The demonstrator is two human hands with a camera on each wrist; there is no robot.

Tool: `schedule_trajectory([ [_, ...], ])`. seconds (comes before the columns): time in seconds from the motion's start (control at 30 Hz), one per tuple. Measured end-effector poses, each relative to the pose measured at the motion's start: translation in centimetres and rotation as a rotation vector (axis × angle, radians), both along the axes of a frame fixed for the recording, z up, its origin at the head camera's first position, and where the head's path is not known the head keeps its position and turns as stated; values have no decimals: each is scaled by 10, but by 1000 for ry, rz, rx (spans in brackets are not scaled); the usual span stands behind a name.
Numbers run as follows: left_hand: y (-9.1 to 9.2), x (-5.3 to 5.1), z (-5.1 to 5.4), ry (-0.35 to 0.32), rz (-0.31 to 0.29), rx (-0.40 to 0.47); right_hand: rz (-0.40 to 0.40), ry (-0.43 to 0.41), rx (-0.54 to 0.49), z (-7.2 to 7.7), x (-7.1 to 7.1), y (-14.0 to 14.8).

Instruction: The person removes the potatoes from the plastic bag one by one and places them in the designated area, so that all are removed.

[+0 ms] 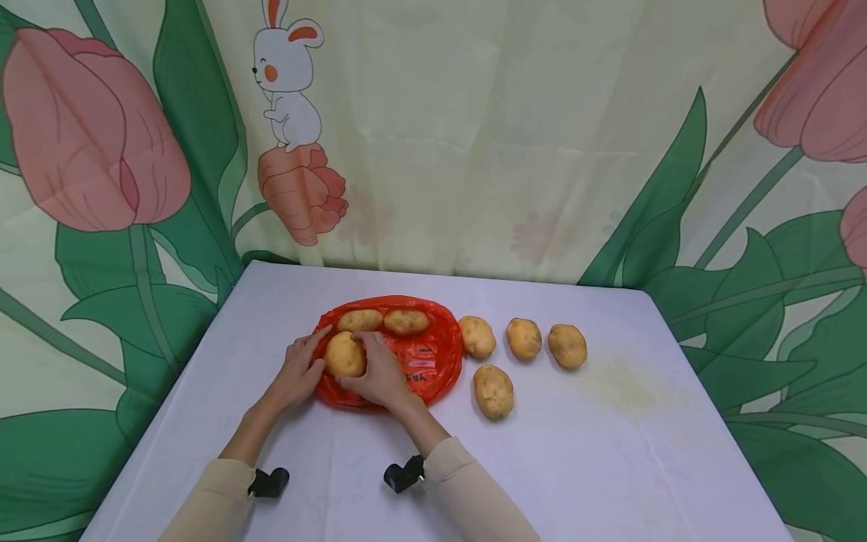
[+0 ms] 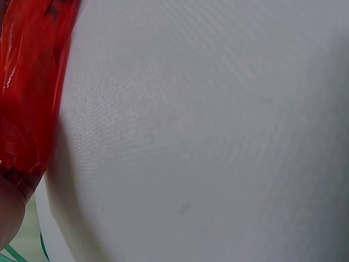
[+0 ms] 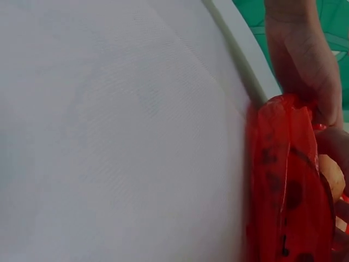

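Note:
In the head view, a red plastic bag (image 1: 443,354) lies spread with its rim rolled into an oval. Inside its far side rest two potatoes, one on the left (image 1: 360,320) and one on the right (image 1: 406,322). My right hand (image 1: 379,373) grips another potato (image 1: 344,354) over the bag's left part, fingers on its far side and thumb on its near side. My left hand (image 1: 300,374) holds the bag's left rim, its thumb close to that potato. The left wrist view catches only a bit of a finger (image 2: 11,213) against the red plastic.
To the right of the bag, several loose potatoes lie on the white-covered table (image 1: 609,452): one by the rim (image 1: 477,336), two farther right (image 1: 524,339), and one nearer (image 1: 494,392). A printed curtain (image 1: 474,150) hangs behind the table.

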State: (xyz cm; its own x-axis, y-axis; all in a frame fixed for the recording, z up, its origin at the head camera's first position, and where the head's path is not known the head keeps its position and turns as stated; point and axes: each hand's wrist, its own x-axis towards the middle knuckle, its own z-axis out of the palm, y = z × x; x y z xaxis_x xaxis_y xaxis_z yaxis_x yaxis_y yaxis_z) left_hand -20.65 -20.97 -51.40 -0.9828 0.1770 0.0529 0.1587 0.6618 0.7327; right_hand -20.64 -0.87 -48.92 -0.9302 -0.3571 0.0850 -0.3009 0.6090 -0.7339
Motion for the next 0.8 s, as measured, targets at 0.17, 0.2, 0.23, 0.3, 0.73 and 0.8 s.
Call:
schedule_trajectory([
  [0.17,0,0,0,15,-2,2,-28,1,-73,1,11,14],
  [0.2,0,1,0,18,-2,1,-30,2,-93,2,14,16],
  [0.23,1,1,0,19,-1,1,-29,5,-116,4,17,20],
  [0.3,1,1,1,20,-2,-1,-24,8,-167,6,23,26],
  [0.73,5,3,4,20,10,-10,-45,96,-300,23,69,70],
  [0.8,4,3,4,18,7,-8,-48,111,-317,25,76,77],
])
